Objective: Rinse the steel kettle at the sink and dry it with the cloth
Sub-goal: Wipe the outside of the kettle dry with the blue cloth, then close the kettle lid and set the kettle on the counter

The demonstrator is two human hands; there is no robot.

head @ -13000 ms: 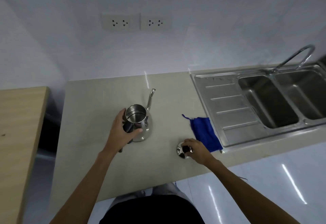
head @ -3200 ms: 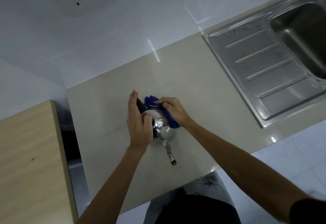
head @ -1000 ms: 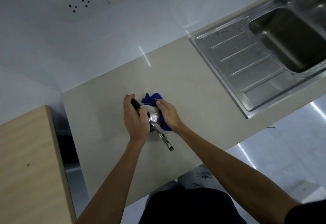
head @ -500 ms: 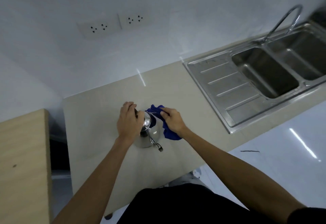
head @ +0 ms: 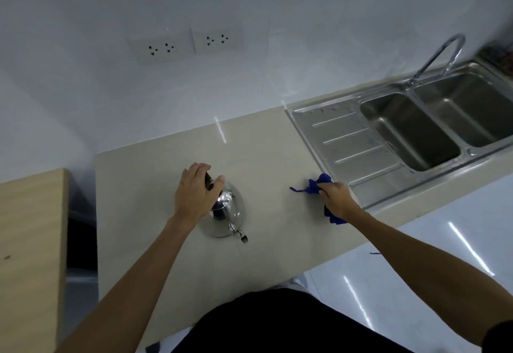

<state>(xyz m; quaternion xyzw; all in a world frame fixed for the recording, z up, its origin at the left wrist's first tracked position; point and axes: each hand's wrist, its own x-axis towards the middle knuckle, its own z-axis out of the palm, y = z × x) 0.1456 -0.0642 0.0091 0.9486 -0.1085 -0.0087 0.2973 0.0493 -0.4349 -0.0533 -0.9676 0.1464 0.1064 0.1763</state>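
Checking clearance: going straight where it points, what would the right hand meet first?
Likely only bare countertop: the right hand, gripping the blue cloth, points up-left, behind the kettle, toward the wall. Depth is unclear.

1. A black top [head: 277,325] fills the view at 6 o'clock, plain and unmarked.
2. A dark sleeve edge [head: 503,336] shows at 4 o'clock, on the right upper arm.
3. Both forearms are bare, as are the left hand [head: 194,197] and right hand [head: 337,200].
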